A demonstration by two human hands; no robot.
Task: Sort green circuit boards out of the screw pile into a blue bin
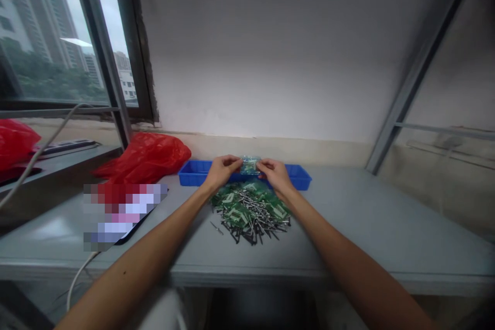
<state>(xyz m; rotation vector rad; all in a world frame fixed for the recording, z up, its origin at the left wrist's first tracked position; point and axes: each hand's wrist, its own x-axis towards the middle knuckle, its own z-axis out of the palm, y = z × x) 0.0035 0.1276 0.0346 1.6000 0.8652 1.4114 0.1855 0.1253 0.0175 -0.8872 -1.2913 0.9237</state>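
One small clear packet [250, 166], between left hand [223, 170] and right hand [276, 173], pinched at both sides; metal fasteners [253, 229] and green packets [236, 214] heaped near the hands.

Room to pass R of parts pile [253, 214]; red bag [154, 152] + phone [133, 215] block L

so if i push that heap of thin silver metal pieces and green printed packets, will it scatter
The heap would probably spread, since its pieces lie loose and crossed. The silver metal pieces look straight and slender: likely stiff, perhaps apt to roll. The green printed packets look like thin film, so may bend.
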